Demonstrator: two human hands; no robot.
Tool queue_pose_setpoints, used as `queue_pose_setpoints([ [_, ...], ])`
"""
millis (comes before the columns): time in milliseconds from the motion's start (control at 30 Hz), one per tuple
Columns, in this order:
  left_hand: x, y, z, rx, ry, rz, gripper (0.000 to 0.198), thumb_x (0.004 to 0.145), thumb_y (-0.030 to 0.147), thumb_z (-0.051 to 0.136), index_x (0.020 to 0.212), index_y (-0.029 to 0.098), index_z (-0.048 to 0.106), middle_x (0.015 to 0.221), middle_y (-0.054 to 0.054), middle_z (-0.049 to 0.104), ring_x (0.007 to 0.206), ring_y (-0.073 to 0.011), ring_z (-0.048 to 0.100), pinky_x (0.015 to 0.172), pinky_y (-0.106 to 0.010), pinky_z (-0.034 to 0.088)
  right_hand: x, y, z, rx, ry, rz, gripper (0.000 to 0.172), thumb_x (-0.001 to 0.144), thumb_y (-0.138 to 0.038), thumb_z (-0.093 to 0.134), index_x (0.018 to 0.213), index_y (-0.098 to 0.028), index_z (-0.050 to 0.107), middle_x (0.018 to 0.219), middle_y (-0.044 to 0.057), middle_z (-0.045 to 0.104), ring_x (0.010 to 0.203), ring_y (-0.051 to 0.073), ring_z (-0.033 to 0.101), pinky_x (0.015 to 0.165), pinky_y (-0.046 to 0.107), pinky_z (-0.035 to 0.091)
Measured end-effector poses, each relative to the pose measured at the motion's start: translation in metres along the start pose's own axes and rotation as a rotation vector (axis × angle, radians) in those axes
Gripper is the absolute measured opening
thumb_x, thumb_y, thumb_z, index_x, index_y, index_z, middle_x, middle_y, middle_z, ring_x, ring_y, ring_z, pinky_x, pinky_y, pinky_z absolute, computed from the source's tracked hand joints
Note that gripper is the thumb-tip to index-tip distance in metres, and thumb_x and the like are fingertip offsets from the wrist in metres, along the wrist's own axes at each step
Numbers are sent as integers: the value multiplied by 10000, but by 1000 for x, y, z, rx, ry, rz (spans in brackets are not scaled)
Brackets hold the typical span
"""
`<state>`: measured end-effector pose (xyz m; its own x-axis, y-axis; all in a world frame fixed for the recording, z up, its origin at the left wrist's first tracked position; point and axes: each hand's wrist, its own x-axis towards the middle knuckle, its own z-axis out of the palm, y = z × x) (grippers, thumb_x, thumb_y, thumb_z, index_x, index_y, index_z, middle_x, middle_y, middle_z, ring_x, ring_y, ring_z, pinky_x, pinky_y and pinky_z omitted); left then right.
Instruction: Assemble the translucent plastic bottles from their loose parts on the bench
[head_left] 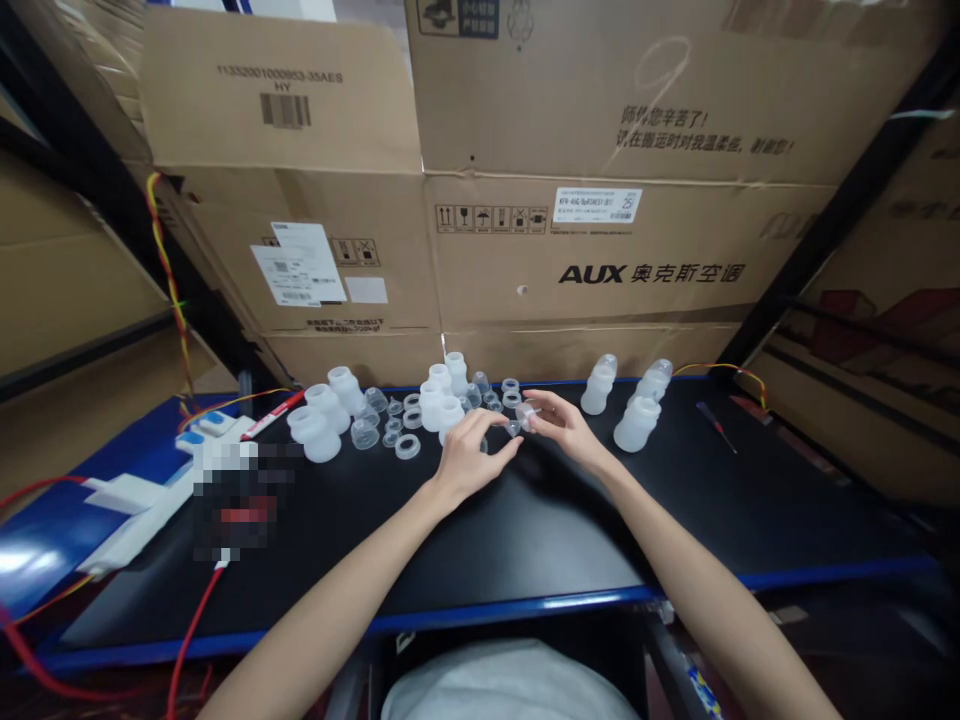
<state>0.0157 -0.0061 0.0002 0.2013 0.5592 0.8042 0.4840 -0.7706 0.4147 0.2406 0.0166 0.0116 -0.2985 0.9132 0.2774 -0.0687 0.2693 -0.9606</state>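
Note:
My left hand [469,455] and my right hand [559,425] meet above the black mat [525,520], fingers pinched around small clear plastic parts. The right hand grips a clear ring-like cap [527,413]; the left fingertips pinch a tiny clear piece [512,428] right beside it. Behind the hands stand translucent white bottle bodies [442,400], with several clear rings and nipples [397,425] scattered around them. Three capped bottles [637,420] stand to the right of my right hand.
Large cardboard boxes [585,260] wall off the back of the bench. A white power strip [142,500] and red and yellow cables [169,270] lie at the left. A small screwdriver [716,425] rests on the mat at the right.

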Motion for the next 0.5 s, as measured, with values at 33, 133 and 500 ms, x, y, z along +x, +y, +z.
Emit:
queue_pose_setpoints([
  [33, -1, -1, 1, -22, -1, 0, 201, 971, 374, 773, 1078, 212, 720, 1013, -45, 773, 935, -188, 743, 862, -338, 606, -1, -1, 2, 8, -28, 6, 558, 885, -432, 864, 1381, -249, 685, 1269, 95, 738, 1053, 230, 722, 963, 412, 595],
  [133, -4, -5, 4, -70, 7, -11, 259, 959, 425, 806, 1105, 220, 747, 1029, -46, 792, 921, -189, 755, 862, -347, 626, -5, 0, 9, 68, -103, 30, 562, 885, -422, 870, 1386, -247, 683, 1268, 95, 750, 1057, 227, 727, 966, 403, 593],
  [500, -1, 8, 5, -201, 120, -70, 207, 912, 185, 763, 1117, 201, 737, 1037, -48, 685, 913, -139, 699, 666, -213, 598, -7, -4, 18, 343, -145, 137, 552, 832, -402, 935, 1292, -216, 694, 1037, 64, 778, 820, 160, 681, 801, 310, 555],
])
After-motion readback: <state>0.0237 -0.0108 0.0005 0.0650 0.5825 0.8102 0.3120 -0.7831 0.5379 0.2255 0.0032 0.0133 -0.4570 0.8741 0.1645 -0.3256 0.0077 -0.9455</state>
